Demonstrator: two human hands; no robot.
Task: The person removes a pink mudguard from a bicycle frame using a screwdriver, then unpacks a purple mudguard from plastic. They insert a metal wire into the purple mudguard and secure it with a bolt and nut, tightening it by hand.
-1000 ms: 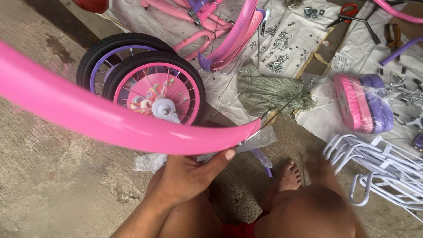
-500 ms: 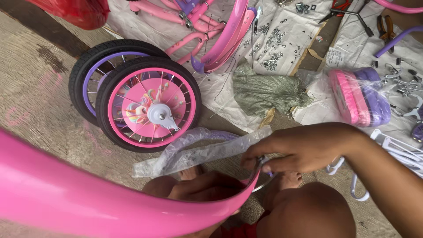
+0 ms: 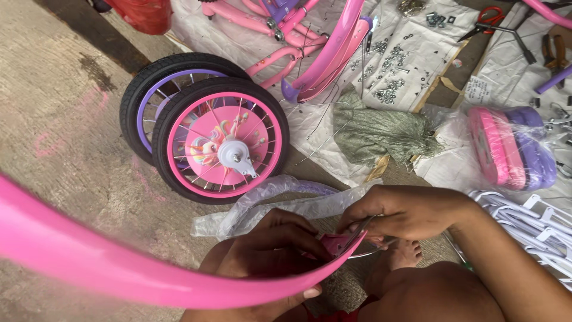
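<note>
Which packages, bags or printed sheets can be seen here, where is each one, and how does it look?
Clear plastic bag: right side, holding pink and purple parts.
Empty clear plastic wrap: crumpled, below the wheels.
White printed sheet: top centre, flat, strewn with screws.
Small white printed paper: top right, rectangular.

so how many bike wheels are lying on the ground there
2. A pink-rimmed wheel with a pink disc lies on the concrete, partly overlapping a purple-rimmed wheel behind it to the left. More could be hidden beneath the frames and plastic at the top.
</note>
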